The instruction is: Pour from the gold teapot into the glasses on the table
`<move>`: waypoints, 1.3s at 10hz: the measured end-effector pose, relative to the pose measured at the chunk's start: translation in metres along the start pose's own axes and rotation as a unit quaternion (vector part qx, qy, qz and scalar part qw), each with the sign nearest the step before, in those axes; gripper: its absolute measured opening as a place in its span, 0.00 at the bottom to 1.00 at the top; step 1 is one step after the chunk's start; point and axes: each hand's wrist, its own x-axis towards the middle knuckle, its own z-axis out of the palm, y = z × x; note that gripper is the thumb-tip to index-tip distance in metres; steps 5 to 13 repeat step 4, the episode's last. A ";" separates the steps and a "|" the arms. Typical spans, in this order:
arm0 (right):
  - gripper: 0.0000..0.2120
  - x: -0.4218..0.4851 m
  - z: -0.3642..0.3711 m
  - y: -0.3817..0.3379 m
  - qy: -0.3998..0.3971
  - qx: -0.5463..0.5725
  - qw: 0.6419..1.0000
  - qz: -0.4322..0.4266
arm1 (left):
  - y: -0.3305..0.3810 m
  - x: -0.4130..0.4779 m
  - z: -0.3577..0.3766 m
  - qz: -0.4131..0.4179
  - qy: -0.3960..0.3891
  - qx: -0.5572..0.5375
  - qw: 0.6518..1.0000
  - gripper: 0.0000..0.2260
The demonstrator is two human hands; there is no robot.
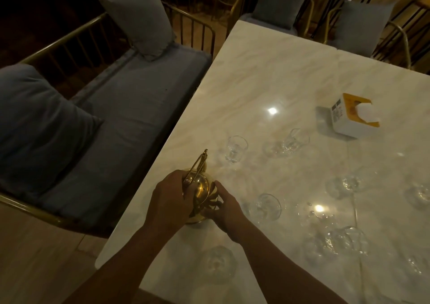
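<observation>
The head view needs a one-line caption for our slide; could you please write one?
Both hands, left hand and right hand, grip the gold teapot standing on the marble table among empty glasses.

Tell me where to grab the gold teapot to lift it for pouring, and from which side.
Probably grip the gold teapot around its round body, from the table-edge side, where the left hand already wraps it. The spout points away toward the glasses, so that side keeps it clear. The right hand can steady the lower body opposite. Any handle is hidden by the hands.
</observation>
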 end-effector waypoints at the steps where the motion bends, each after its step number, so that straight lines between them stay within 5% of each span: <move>1: 0.38 0.000 0.000 -0.001 0.005 0.002 1.000 0.001 | 0.000 0.001 0.001 0.001 -0.001 0.002 1.000 0.07; 4: 0.31 -0.028 -0.017 -0.031 0.026 -0.034 0.999 -0.028 | 0.006 0.008 -0.004 -0.060 -0.039 0.057 0.996 0.17; 13: 0.31 -0.028 -0.017 -0.031 0.026 -0.034 0.999 -0.028 | 0.006 0.008 -0.004 -0.060 -0.039 0.057 0.996 0.17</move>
